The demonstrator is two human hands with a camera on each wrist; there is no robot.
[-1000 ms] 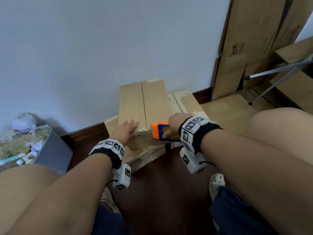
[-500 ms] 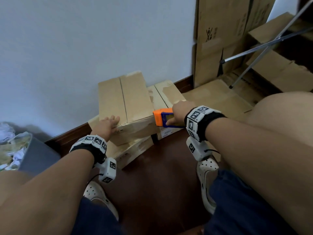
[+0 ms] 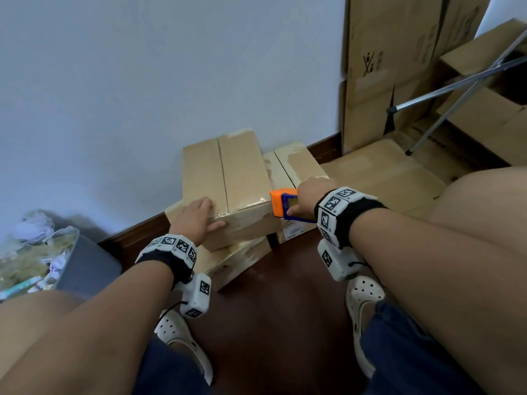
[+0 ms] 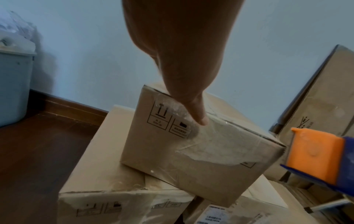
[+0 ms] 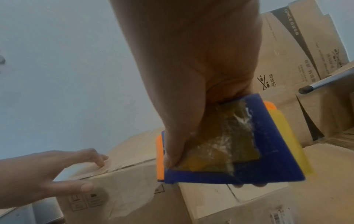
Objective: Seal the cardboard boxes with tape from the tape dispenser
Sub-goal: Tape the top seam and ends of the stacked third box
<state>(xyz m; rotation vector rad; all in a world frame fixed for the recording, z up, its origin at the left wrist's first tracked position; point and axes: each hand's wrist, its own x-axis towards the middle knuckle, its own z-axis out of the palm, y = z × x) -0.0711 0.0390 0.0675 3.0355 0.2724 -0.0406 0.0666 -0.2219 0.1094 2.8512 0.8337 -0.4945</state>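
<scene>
My left hand (image 3: 196, 216) lies flat on the near-left corner of the top box (image 3: 228, 181), fingers straight on the lid, thumb (image 4: 199, 115) pressed down over the near face. Nothing gripped, just pressing.

My right hand (image 3: 309, 195) grips the tape dispenser (image 3: 282, 206): thumb (image 5: 172, 154) across the blue side plate, fingers curled round the far side, tips showing under the lower edge in the right wrist view. Dispenser's orange end sits at the near-right corner of the top box, touching or just off it; can't tell which. Tape roll (image 5: 220, 145) visible through the blue frame, yellowish and clear.

Top box: flaps closed, centre seam running near to far, wrinkled clear tape over the near edge and down the near face, partly covering the printed handling symbols (image 4: 168, 121). It rests askew on a lower box (image 3: 242, 260) on the dark wood floor (image 3: 285, 309). A third box (image 3: 296, 166) stands just right of the stack, against the white wall (image 3: 171, 81), with a white label on its near face.

Left of the stack: grey bin (image 3: 85, 266) full of crumpled paper and plastic. Far right: tall cartons (image 3: 385, 67) leaning at the wall, flat cardboard on the floor, metal stand legs (image 3: 456, 84) crossing in front of them. My knees and white perforated clogs (image 3: 362, 295) are in the near frame.
</scene>
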